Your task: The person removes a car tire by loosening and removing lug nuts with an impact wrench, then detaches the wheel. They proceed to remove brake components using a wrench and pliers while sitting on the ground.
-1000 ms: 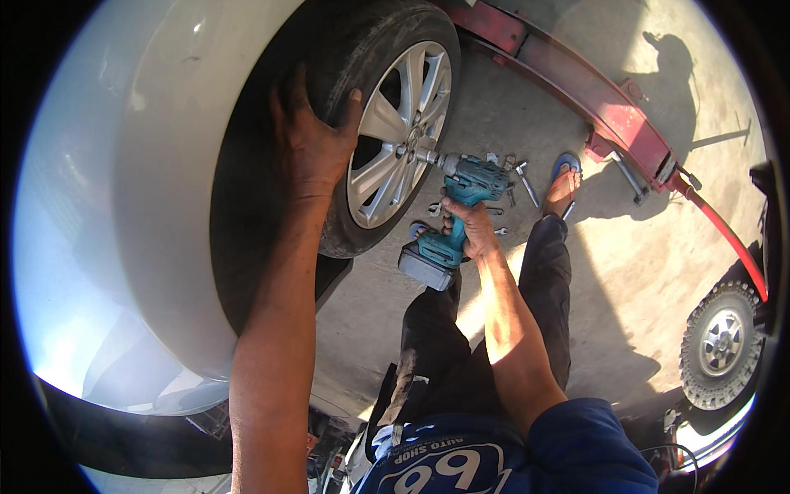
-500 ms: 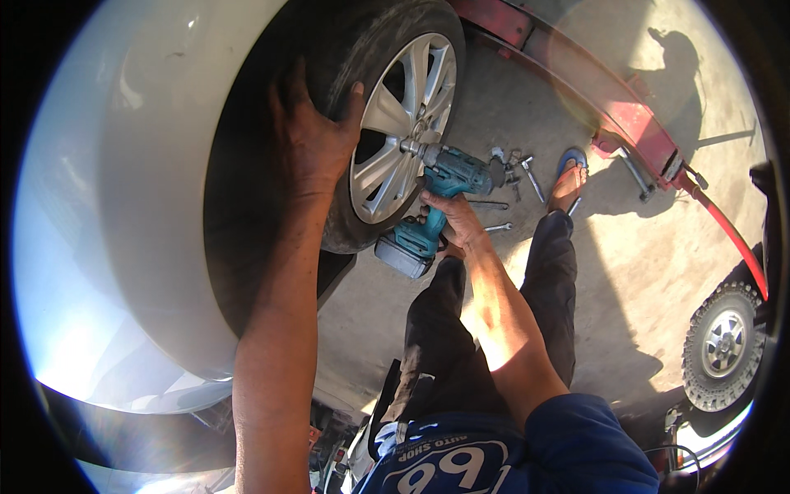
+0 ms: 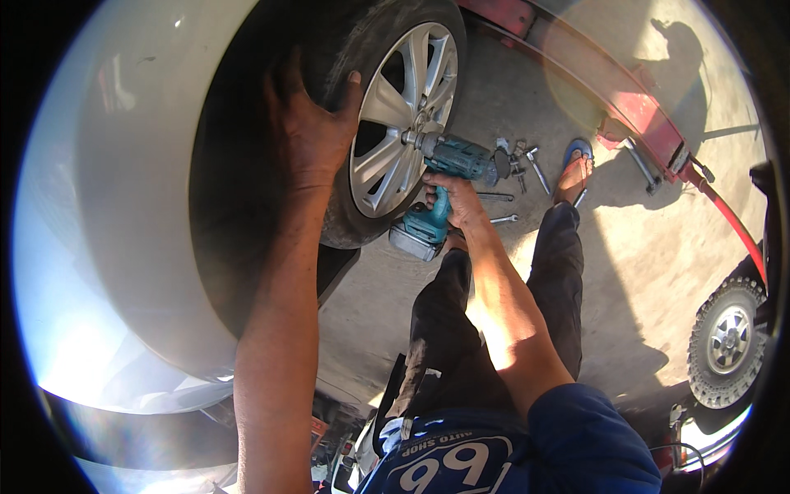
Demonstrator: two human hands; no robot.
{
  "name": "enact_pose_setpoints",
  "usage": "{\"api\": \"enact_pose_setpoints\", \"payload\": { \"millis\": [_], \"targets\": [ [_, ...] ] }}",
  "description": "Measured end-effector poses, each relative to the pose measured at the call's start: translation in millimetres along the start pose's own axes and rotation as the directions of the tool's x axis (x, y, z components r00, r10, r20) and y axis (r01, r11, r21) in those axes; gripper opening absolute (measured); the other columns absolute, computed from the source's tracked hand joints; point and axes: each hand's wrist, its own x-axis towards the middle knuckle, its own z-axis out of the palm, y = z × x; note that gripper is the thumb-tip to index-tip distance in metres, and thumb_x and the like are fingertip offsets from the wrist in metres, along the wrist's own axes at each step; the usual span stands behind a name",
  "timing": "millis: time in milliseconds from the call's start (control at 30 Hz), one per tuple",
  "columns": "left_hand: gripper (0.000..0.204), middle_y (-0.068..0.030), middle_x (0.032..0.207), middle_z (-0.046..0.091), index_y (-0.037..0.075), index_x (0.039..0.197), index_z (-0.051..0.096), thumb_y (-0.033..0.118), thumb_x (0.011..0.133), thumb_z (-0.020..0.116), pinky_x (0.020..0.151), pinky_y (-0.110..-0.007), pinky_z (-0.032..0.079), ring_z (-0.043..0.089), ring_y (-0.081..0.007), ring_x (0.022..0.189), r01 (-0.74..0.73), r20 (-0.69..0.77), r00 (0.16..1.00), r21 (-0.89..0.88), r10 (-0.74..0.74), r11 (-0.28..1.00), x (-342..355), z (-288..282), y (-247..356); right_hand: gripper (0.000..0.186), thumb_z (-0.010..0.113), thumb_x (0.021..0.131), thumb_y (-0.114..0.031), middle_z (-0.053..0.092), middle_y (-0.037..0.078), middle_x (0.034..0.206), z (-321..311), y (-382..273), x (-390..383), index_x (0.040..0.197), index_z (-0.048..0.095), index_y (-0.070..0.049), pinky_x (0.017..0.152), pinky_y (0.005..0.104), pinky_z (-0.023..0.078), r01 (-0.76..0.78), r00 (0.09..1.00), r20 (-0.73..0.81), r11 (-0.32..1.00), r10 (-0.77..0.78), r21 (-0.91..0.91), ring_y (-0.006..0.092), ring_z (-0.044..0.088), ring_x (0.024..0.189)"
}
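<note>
Impact driver, teal and black; wheel rim, silver; tyre, black; jack, red; bodywork, white; shirt, blue with white print.

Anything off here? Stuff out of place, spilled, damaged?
Loose hand tools lie scattered on the floor beside the person's foot, looking untidy and perhaps easy to trip on. The open sandal also seems odd footwear near a power driver. No spill or damage stands out.

Car left of wheel, jack right, tools on floor
</note>
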Motion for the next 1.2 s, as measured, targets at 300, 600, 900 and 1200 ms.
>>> {"api": "enact_pose_setpoints", "payload": {
  "millis": [300,600,900,1200],
  "targets": [
    [0.078,-0.0299,0.141,0.043,0.004,0.139,0.049,0.049,0.079,0.074,0.107,-0.049,0.042,0.047,-0.0431,0.130,-0.031,0.014,0.999,0.104,0.030,0.994,11.7,9.6,2.8,0.014,0.076,0.079,-0.011,0.059,0.003,0.071,-6.5,-2.2,8.9,0.086,0.065,-0.006,0.055,0.0295,0.043,0.028,0.999,0.020,0.999,-0.027,-0.031,0.0143,0.054,0.058],
    [0.076,-0.0264,0.131,0.056,0.002,0.135,0.055,0.054,0.082,0.070,0.105,-0.047,0.044,0.054,-0.0411,0.124,-0.111,0.068,0.993,0.197,0.099,0.974,50.6,29.2,9.1,0.014,0.075,0.081,-0.011,0.060,0.003,0.074,-9.2,-3.2,14.3,0.090,0.066,-0.005,0.055,0.0276,0.045,0.057,0.996,0.073,0.997,-0.054,-0.042,0.0128,0.055,0.061],
    [0.063,-0.0231,0.131,0.059,0.002,0.128,0.061,0.051,0.088,0.065,0.106,-0.040,0.043,0.055,-0.0351,0.124,0.098,0.229,0.972,-0.159,-0.060,0.982,70.3,19.9,16.8,0.013,0.074,0.082,-0.011,0.060,0.002,0.074,-8.4,-5.1,16.6,0.090,0.066,-0.005,0.056,0.0275,0.044,0.096,0.992,0.086,0.991,-0.087,-0.098,0.0128,0.055,0.063],
    [0.064,-0.0206,0.142,0.052,-0.005,0.138,0.049,0.041,0.095,0.059,0.114,-0.039,0.031,0.045,-0.0316,0.135,0.156,-0.152,0.971,-0.188,-0.186,0.970,-77.1,-25.9,-66.3,0.010,0.074,0.081,-0.004,0.063,0.006,0.073,-9.1,-6.1,22.2,0.088,0.066,-0.002,0.048,0.0281,0.043,0.095,0.994,0.055,0.992,-0.091,-0.078,0.0138,0.056,0.057]
  ]
}}
